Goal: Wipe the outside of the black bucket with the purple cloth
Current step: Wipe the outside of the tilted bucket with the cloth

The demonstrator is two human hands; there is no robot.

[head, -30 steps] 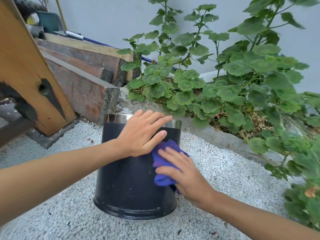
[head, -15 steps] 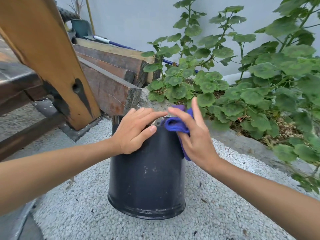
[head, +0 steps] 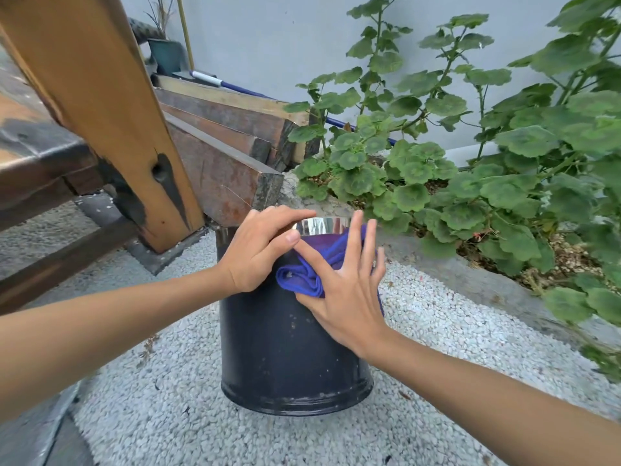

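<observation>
The black bucket (head: 285, 358) stands upside down on white gravel, with a shiny metal band (head: 319, 226) at its top. My left hand (head: 258, 250) lies flat on the bucket's upper left side, fingers over the top edge. My right hand (head: 346, 290) presses the crumpled purple cloth (head: 304, 277) against the bucket's upper front wall, fingers spread and pointing up. Part of the cloth is hidden under my right palm.
A slanted wooden post (head: 111, 122) and stacked dark timber beams (head: 221, 156) stand close behind on the left. A raised concrete bed edge (head: 470, 277) with leafy green plants (head: 487, 169) runs along the right. White gravel (head: 168, 398) surrounds the bucket.
My right hand has slid with the cloth from the bucket's top rim down onto its upper front wall. The left hand has stayed on the top. The camera has moved closer.
</observation>
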